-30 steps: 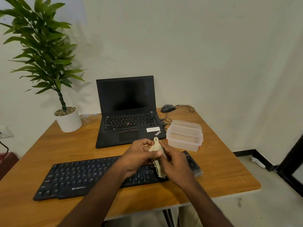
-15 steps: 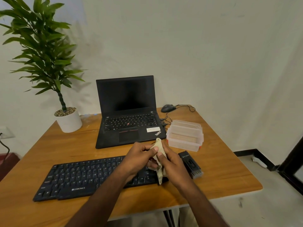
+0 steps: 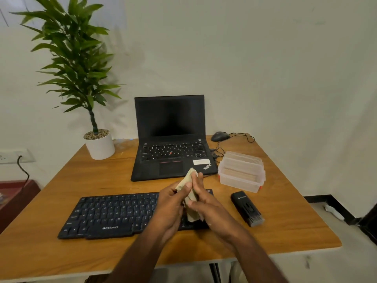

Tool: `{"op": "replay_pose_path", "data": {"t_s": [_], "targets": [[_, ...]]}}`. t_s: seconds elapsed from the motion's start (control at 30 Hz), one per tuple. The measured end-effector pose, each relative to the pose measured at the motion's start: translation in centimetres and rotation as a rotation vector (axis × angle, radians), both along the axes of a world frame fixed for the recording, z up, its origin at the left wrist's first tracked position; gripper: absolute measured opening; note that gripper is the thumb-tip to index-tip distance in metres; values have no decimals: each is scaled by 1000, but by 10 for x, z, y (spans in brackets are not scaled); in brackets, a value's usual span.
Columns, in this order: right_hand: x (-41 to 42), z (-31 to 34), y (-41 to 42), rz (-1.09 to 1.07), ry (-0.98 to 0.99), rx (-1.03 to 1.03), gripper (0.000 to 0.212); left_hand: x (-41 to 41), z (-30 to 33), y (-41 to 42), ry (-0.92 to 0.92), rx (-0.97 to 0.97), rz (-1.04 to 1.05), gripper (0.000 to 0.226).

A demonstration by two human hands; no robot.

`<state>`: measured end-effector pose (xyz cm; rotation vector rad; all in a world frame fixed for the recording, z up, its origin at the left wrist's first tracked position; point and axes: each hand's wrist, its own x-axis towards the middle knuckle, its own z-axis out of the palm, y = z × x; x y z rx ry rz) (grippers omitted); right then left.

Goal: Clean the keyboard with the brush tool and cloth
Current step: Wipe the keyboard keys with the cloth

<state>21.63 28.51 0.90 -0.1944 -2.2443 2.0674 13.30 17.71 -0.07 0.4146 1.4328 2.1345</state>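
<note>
Pale plaster wall is seen behind a wooden desk (image 3: 61,193), on which everything for the job is laid out. Along the desk's near edge a black keyboard (image 3: 114,213) is set lengthwise, presumably so that its keys can be reached without leaning. Above the keyboard's right end a small beige cloth (image 3: 190,193) is held upright between 2 hands. The left hand (image 3: 173,203) is curled round the cloth's upper part, while the right hand (image 3: 204,203) is closed against its lower part, with a thumb and fingers pinching the fabric. The cloth is lifted off the keys, not pressed on them, so it is judged that it is being folded or gathered into a pad before wiping is begun.

Near the desk's right edge, just beside the keyboard's right end, the brush tool (image 3: 246,208) is laid flat with its bristled end towards the near edge; it is touched by neither hand and is probably parked there within easy reach of the right hand. Behind it a clear lidded plastic box (image 3: 241,172) is placed. At the middle of the far edge an open laptop (image 3: 171,139) is stood with a dark screen, a wired mouse (image 3: 220,136) is set at the far right corner, and a potted plant (image 3: 100,144) at the far left corner, all kept clear of the working area.
</note>
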Motion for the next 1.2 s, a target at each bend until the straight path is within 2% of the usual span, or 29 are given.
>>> {"op": "replay_pose_path", "data": {"t_s": [0.07,0.1,0.23,0.33,0.4,0.5,0.53,0.6,0.67,0.73,0.77,0.83,0.9,0.97,1.1,1.2], "targets": [[-3,7,-1,2,23,-46,69,-7,-7,-19,-179,104,108,38],[-6,6,-4,-17,30,8,69,-10,-10,-30,-242,117,167,40],[-26,-7,-35,37,45,598,77,-34,-9,-93,-276,153,521,30],[-49,-35,-63,191,69,1003,87,-65,-6,-158,-161,140,833,37],[-59,-53,-74,258,41,1207,86,-82,-5,-197,-83,151,977,35],[-61,-66,-75,239,111,1348,67,-95,-8,-233,-91,215,1024,28],[-60,-68,-70,239,133,1359,62,-96,-12,-239,-119,235,989,30],[-57,-71,-59,248,177,1382,57,-92,-20,-243,-200,272,907,49],[-51,-73,-44,258,204,1405,55,-86,-21,-245,-248,276,886,49],[-46,-75,-29,293,199,1420,55,-81,-17,-249,-122,136,931,29],[-43,-76,-23,298,220,1419,54,-79,-16,-250,47,-39,950,24],[-40,-79,-14,290,261,1410,54,-77,-21,-245,432,-482,909,31],[-39,-82,-11,264,288,1394,53,-78,-37,-235,600,-776,739,42],[-38,-85,-12,229,316,1378,52,-79,-54,-226,665,-931,567,47],[-37,-90,-13,193,335,1358,52,-77,-58,-220,713,-1030,507,42],[-38,-94,-12,194,330,1348,52,-69,-55,-205,698,-1214,434,47]]}}
